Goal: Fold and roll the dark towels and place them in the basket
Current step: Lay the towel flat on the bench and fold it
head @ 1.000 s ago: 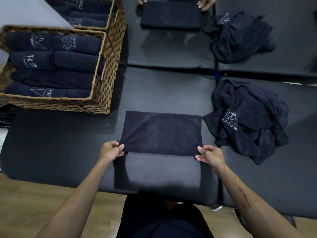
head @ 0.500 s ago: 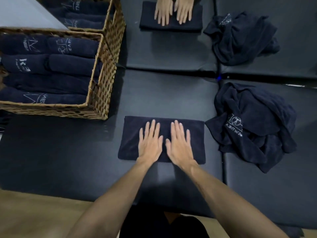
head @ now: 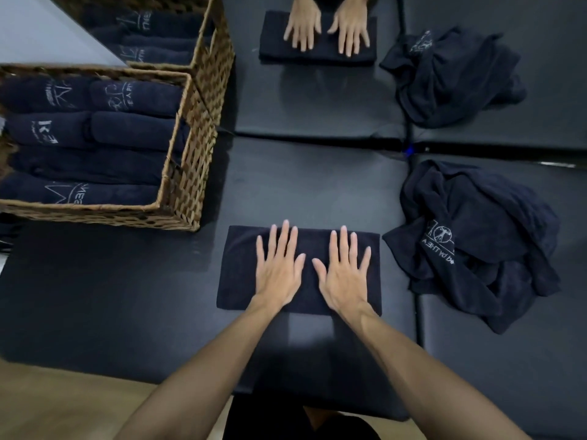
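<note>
A dark towel (head: 236,271), folded into a flat rectangle, lies on the black padded table (head: 95,296) in front of me. My left hand (head: 279,268) presses flat on its left half, fingers straight and spread. My right hand (head: 344,271) presses flat on its right half the same way. A wicker basket (head: 187,173) stands at the left, holding several rolled dark towels (head: 95,131) with pale logos. A heap of unfolded dark towels (head: 476,236) lies to the right of the folded one.
A mirror at the far side reflects the scene: two hands flat on a folded towel (head: 317,39), a second heap (head: 451,74) and the basket's reflection (head: 209,58). A seam (head: 416,312) runs between table pads on the right. Wooden floor (head: 47,404) shows below the near edge.
A second ago my hands pinched the towel's near corners. They then moved onto the towel and lay flat close together; now they have slid apart towards its two ends.
</note>
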